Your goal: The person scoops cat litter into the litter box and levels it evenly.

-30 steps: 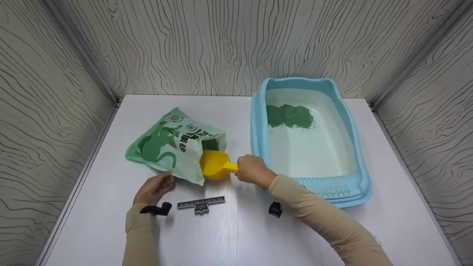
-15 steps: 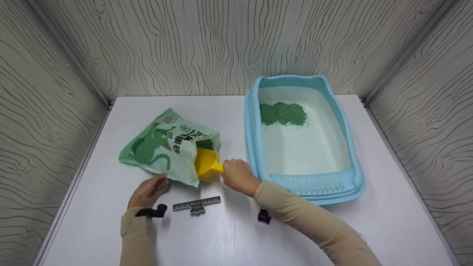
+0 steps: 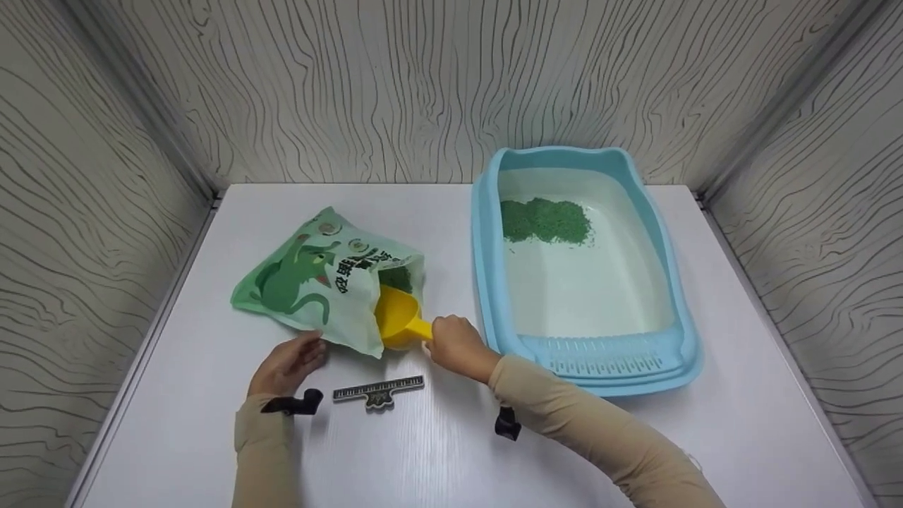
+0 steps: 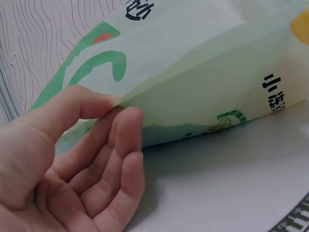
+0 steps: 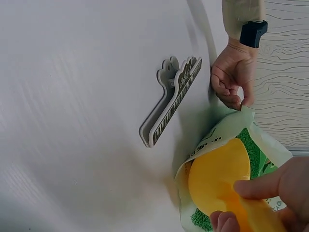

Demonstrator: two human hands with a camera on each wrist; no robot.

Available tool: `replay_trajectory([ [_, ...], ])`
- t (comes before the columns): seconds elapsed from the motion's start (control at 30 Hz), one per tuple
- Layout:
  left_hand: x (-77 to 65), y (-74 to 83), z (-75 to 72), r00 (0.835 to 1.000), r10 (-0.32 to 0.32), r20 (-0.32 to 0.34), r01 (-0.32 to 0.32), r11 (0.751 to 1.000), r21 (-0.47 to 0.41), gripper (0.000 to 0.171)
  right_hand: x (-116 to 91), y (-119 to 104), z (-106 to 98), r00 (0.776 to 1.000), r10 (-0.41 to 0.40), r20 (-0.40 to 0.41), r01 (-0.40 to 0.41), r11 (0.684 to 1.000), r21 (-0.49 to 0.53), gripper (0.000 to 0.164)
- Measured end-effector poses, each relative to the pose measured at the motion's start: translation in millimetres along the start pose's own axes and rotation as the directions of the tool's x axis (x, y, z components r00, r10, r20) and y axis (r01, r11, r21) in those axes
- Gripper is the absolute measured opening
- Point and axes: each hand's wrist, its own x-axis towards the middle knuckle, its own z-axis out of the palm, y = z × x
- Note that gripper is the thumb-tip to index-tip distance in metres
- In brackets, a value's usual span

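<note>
A pale green cat litter bag (image 3: 303,282) with a cat print lies on its side, its mouth facing right. My left hand (image 4: 96,159) pinches the bag's near edge between thumb and forefinger, the other fingers curled below. In my right hand (image 3: 462,346) is the handle of a yellow scoop (image 3: 398,316). The scoop's bowl sits in the mouth of the bag, its front part hidden inside. Green litter pellets (image 5: 248,147) show around the bowl in the right wrist view.
A light blue litter box (image 3: 487,282) stands to the right, with a patch of green litter (image 3: 547,220) at its far left inside. A dark, ruler-patterned clip (image 3: 379,391) lies in front of the bag on the white table (image 3: 423,458). Patterned walls enclose the back and sides.
The camera view has shifted slightly. My right hand and the scoop have moved a little left and down relative to the bag. My left hand keeps its pinch on the bag.
</note>
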Motion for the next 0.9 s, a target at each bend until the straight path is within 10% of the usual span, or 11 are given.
replay_trajectory([
  [0.9, 0.5, -2.5, -0.6, 1.0, 0.015, 0.002, -0.015, 1.0, 0.016, 0.008, -17.8, 9.4, 11.3, 0.993, -0.033, -0.112, 0.036, 0.999, 0.02, 0.021],
])
